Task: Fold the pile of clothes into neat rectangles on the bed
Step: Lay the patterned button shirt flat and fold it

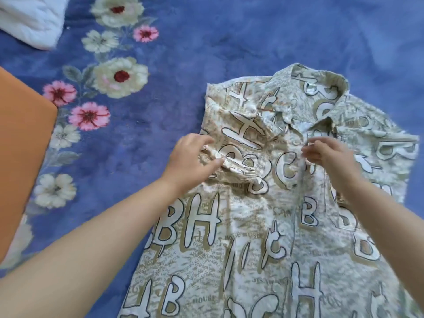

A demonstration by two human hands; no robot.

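Note:
A cream and olive collared shirt [263, 226] printed with large letters lies front-up on the blue floral bedspread [183, 53], collar pointing away from me. Its left sleeve is folded in over the chest and bunched. My left hand [190, 157] pinches that bunched sleeve cloth between thumb and fingers. My right hand [328, 154] pinches the button placket just below the collar. The right sleeve lies spread out at the right edge.
An orange fabric piece [23, 145] lies at the left edge. A white folded cloth or pillow [29, 19] sits in the far left corner. Blue bedspread shows around the shirt on the left and beyond the collar.

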